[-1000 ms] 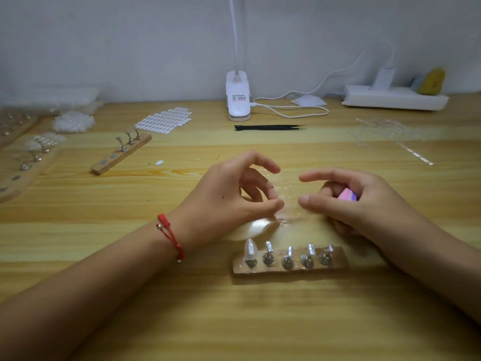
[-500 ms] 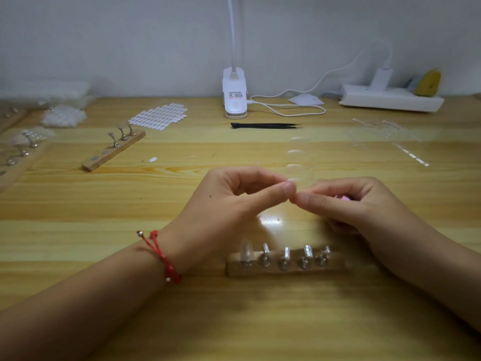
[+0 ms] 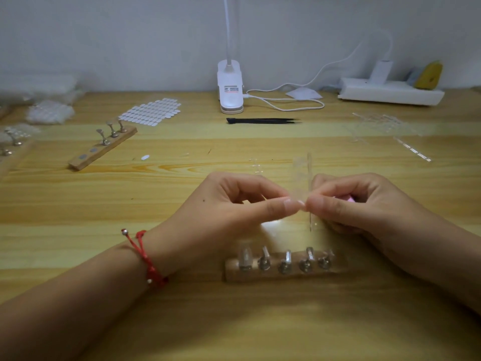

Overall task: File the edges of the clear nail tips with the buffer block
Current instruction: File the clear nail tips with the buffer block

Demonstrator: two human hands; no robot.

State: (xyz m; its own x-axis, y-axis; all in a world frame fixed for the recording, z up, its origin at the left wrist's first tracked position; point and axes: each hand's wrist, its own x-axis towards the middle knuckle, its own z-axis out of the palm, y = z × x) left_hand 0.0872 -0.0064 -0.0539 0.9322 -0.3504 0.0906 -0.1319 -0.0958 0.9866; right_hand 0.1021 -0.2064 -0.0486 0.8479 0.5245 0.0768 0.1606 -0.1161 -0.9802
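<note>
A clear plastic strip of nail tips [image 3: 302,175] stands upright between my two hands over the middle of the table. My left hand [image 3: 229,204] pinches its lower end between thumb and forefinger. My right hand [image 3: 364,204] pinches the same spot from the other side, and a pink buffer block [image 3: 347,198] peeks out from under its curled fingers. Just in front of my hands lies a wooden holder [image 3: 282,269] with several metal pegs; a clear nail tip [image 3: 245,255] sits on its leftmost peg.
A second wooden peg holder [image 3: 102,148] lies at the left, with a sheet of white stickers [image 3: 151,114] behind it. Black tweezers [image 3: 263,121], a white clip lamp [image 3: 230,87] with its cable, and a white power strip [image 3: 390,93] stand at the back. Clear strips [image 3: 385,126] lie right.
My hands came together from apart and now both pinch the clear strip, which stands raised between them. The view shifted slightly downward.
</note>
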